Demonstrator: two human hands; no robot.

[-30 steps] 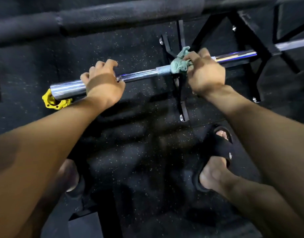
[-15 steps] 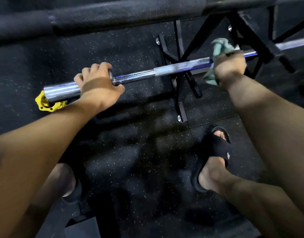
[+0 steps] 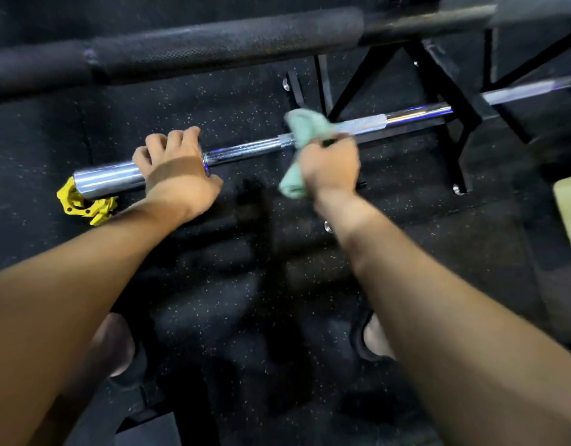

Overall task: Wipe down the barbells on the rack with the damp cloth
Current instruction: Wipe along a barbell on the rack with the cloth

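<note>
Wiping is midway, I judge: right hand (image 3: 330, 167) grips cloth (image 3: 305, 128) around the chrome bar (image 3: 245, 149), left hand (image 3: 176, 167) clasps its sleeve, black bar (image 3: 226, 48) seemingly remaining.

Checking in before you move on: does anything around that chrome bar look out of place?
One thing: a yellow collar clamp lies loose on the floor mat under the chrome barbell sleeve end, off the bar. Otherwise nothing stands out.
</note>
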